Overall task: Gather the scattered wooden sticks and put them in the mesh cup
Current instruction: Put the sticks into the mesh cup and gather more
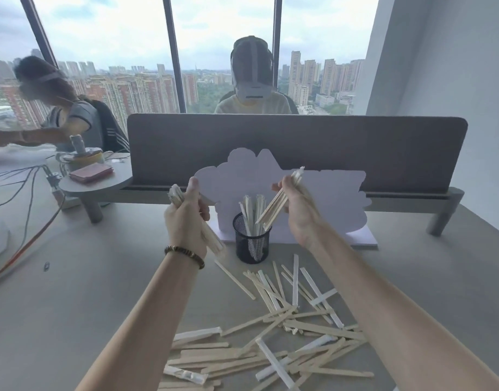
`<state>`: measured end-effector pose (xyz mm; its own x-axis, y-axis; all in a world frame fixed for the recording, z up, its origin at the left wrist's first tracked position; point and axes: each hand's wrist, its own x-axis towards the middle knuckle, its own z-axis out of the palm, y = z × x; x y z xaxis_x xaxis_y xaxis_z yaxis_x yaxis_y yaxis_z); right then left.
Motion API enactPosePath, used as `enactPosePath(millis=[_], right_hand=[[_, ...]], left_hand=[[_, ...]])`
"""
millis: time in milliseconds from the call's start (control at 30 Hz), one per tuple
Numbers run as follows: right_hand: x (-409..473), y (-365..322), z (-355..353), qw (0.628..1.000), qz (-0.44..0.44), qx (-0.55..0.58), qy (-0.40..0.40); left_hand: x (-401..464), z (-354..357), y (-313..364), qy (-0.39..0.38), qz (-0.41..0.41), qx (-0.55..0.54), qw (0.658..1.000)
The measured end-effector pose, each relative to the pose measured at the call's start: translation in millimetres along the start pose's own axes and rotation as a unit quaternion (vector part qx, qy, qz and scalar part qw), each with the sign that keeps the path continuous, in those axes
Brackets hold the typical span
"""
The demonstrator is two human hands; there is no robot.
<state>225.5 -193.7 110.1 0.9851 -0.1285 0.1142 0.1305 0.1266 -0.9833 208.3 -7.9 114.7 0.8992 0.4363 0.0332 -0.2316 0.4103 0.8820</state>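
Single head-worn wide-angle view, facing forward and down across a desk

Looks from above and behind both forearms, close over the left hand (186, 218) and right hand (299, 210), with the mesh cup (251, 244) near centre and scattered wooden sticks (271, 334) at the bottom edge; reaches past the grey divider (299, 148) to windows (214, 38) beyond; straight edges bowed toward the frame borders

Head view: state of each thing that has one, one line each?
Left hand: shut on a bundle of sticks, raised left of the cup.
Right hand: shut on a bundle, lower ends over the cup mouth.
Mesh cup: upright, partly filled with sticks.
Loose sticks: scattered flat on the desk, some in white wrappers.
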Motion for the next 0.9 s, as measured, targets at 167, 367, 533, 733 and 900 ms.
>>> enactPosePath(millis=[167,367,533,733,900], right_hand=[[13.9,30.2,6.9,0.999,0.04,-0.036,-0.002],[24.8,54.9,7.3,0.995,0.062,-0.077,-0.007],[21.7,68.2,2.0,0.992,0.034,-0.116,-0.032],[12.7,65.8,-9.6,1.0,0.021,-0.009,0.011],[9.3,64.8,-23.1,0.999,0.006,-0.039,0.027]], left_hand=[[24.6,8.9,-9.7,0.021,-0.005,-0.076,0.997],[40.9,25.1,-25.6,0.048,-0.002,-0.082,0.995],[44.2,37.8,-33.2,0.038,-0.015,-0.074,0.996],[46.1,49.6,-51.5,0.01,-0.024,-0.011,1.0],[44.1,48.8,-76.3,-0.02,-0.008,0.128,0.991]])
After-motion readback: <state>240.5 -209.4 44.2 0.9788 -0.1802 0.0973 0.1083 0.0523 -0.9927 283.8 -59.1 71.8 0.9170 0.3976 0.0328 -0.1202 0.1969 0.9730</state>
